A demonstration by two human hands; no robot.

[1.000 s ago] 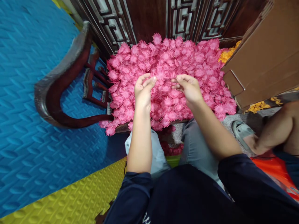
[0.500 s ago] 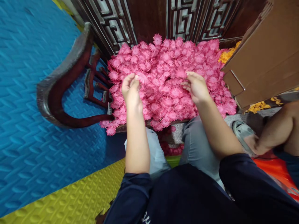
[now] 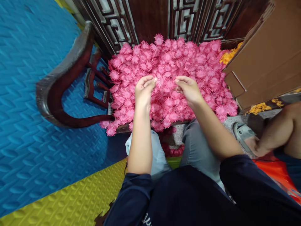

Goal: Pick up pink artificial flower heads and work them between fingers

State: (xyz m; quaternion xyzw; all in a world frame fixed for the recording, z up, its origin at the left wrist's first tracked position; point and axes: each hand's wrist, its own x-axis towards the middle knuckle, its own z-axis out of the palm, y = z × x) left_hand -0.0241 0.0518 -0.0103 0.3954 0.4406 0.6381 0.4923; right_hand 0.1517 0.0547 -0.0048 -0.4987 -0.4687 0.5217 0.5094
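Note:
A thick heap of pink artificial flowers (image 3: 178, 106) with thin pointed petals covers the wooden seat in front of me. Above its middle, my left hand (image 3: 144, 91) is closed in a pinch, with a pink flower (image 3: 160, 81) at its thumb and fingertips. Facing it a short gap away, my right hand (image 3: 189, 90) also pinches, and a second pink flower (image 3: 169, 84) shows at its fingertips. The held flowers sit side by side; against the same-coloured heap I cannot tell whether they touch.
A curved dark wooden armrest (image 3: 54, 103) stands at the left over a blue mat (image 3: 21, 125). Carved wooden panels (image 3: 150, 22) rise behind. On the right are a cardboard box (image 3: 265, 59), yellow-orange pieces (image 3: 260, 108) and another person's arm (image 3: 277, 135) beside a grey shoe (image 3: 244, 135).
Both hands have moved inward over the heap, left hand to the right and right hand to the left, bringing their flowers close together.

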